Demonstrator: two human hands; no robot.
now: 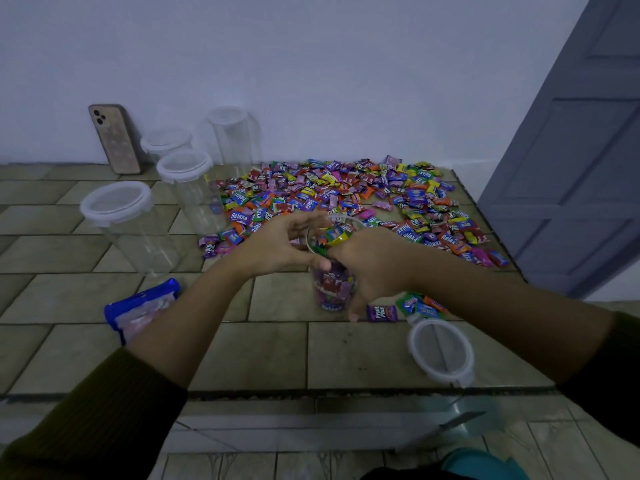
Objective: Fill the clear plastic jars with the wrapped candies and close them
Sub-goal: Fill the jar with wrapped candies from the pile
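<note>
Near the middle of the tiled table (277, 355) stands the open jar (332, 285), with sweets inside. The left hand (277, 245) wraps round its top, fingers curled behind the rim and thumb in front. The right hand (372, 263) sits right at the jar's mouth, its fingers bunched on a handful of candies (337, 235). The loose lid (440, 351) lies near, on the right. Behind is the big candy pile (346, 192). Four closed jars (117, 206) stand on the left.

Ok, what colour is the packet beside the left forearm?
The packet has blue edges and a pale pinkish-white middle. It shows in the head view.
</note>
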